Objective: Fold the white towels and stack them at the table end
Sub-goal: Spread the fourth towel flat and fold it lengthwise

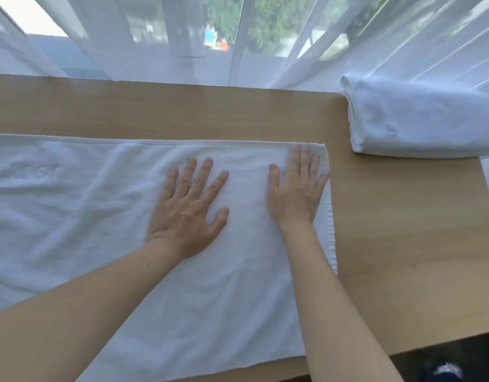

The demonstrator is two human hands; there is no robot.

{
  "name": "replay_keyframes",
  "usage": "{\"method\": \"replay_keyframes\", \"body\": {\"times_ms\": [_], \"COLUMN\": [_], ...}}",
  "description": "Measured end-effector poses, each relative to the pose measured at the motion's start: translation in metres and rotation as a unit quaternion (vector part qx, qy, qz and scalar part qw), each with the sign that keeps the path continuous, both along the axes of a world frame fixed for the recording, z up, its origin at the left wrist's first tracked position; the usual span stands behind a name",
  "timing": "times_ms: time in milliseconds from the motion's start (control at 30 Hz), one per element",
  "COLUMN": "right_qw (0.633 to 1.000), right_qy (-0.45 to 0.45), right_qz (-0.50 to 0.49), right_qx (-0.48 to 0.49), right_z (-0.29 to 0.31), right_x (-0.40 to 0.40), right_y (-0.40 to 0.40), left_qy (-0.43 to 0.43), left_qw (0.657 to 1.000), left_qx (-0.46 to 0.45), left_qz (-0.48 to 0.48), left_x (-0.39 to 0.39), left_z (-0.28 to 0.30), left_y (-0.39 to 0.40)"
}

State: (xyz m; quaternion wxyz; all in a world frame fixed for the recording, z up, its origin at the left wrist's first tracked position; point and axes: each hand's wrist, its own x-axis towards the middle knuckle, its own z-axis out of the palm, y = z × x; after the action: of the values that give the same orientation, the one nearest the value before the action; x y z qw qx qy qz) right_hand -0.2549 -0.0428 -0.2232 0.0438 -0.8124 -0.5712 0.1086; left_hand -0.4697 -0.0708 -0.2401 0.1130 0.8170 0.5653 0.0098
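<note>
Under both palms lies a white towel spread across the counter; the left hand and right hand press flat on it, fingers splayed, gripping nothing. Beyond the right hand, well apart at the counter's end, sits a stack of folded towels. So some folding seems finished; this towel looks only partly folded and not yet stacked.
</note>
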Motion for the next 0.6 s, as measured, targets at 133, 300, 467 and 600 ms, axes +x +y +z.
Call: {"method": "replay_keyframes", "body": {"times_ms": [133,300,467,600], "right_qw": [0.991,0.999,0.999,0.993], "right_qy": [-0.016,0.009,0.004,0.006], "right_qz": [0.122,-0.006,0.041,-0.105], "right_qx": [-0.046,-0.033,-0.011,-0.053], "right_z": [-0.004,-0.001,-0.005,-0.007], "right_x": [0.001,0.011,-0.037,-0.001], "right_y": [-0.008,-0.003,-0.089,-0.107], "left_qy": [0.005,0.003,0.006,0.023], "left_qw": [1.0,1.0,1.0,1.0], "left_qx": [0.002,0.001,-0.003,-0.017], "left_qz": [-0.001,-0.001,-0.001,-0.002], "left_x": [0.0,0.0,-0.001,0.001], "left_z": [0.0,0.001,-0.001,0.001], "left_y": [0.001,0.002,0.003,0.004]}}
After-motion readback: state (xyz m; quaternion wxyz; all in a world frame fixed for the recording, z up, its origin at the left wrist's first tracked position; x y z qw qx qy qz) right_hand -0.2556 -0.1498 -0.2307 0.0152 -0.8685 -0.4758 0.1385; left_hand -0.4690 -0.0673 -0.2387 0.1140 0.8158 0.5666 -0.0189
